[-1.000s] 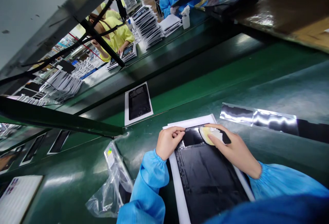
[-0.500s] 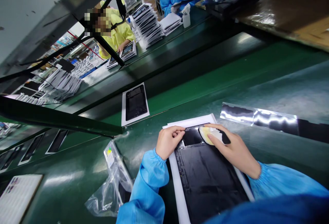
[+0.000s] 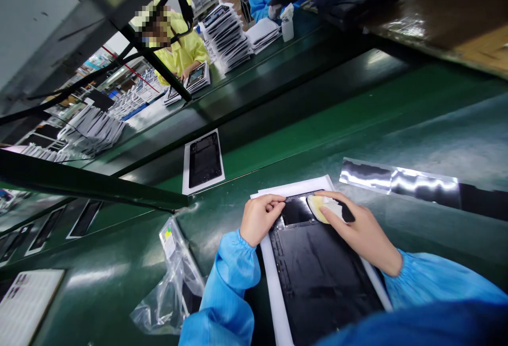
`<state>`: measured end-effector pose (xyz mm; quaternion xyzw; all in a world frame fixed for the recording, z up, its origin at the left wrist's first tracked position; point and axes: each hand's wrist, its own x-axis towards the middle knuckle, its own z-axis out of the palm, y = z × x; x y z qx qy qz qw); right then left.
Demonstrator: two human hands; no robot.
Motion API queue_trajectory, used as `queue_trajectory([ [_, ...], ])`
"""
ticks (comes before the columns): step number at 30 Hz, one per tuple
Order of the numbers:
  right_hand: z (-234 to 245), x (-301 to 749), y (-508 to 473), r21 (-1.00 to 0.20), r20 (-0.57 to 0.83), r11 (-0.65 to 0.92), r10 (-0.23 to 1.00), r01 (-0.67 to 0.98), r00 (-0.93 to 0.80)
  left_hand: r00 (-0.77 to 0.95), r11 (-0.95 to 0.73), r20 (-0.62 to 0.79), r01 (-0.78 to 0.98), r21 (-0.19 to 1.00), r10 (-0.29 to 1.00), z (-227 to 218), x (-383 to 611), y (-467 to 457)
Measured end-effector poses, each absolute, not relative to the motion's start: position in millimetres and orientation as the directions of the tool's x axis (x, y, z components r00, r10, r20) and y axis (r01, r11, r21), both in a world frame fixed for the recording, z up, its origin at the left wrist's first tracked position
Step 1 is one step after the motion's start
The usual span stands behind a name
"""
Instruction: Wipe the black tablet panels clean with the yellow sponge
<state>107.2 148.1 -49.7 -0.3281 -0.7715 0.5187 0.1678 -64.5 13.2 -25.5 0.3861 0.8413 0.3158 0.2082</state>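
In front of me lies a black tablet panel (image 3: pixel 325 277) with a row of small parts along its edges, resting on white sheets (image 3: pixel 273 293). At its upper left corner, my left hand (image 3: pixel 260 219) is closed in a pinch; whatever sits between thumb and finger is hidden. My right hand (image 3: pixel 365 229) grips a pale yellow and white pad (image 3: pixel 325 208) with a dark back. The pad's edge rests against the shiny black rectangle (image 3: pixel 296 210) at the panel's upper end.
Left of my arm sits a clear plastic bag (image 3: pixel 164 298). A shiny film strip (image 3: pixel 400 179) lies to the right. Behind, a tablet on white paper (image 3: pixel 204 161) rides the green belt (image 3: pixel 317 121). Stacked panels (image 3: pixel 226 36), a spray bottle (image 3: pixel 287 23) and two co-workers are across.
The tablet on the belt has shifted slightly left, as have those farther left. Across the line, the co-worker in blue has tilted up a dark panel. My hands look almost unmoved.
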Motion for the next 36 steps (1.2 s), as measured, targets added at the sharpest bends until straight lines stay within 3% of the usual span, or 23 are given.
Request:
queue_trajectory([
  [27,-61,110,149,-0.848,0.022,0.401,0.680,0.347,-0.733,-0.576,0.591,-0.180,0.684,0.427,0.797,-18,-55,12],
  [31,-63,109,150,-0.841,0.002,0.398,0.680,0.366,-0.733,-0.536,0.557,-0.159,0.772,0.305,0.829,-17,-50,14],
  [36,-61,108,148,-0.836,-0.010,0.400,0.673,0.376,-0.739,-0.509,0.512,-0.078,0.858,0.026,0.857,-15,-47,11],
])
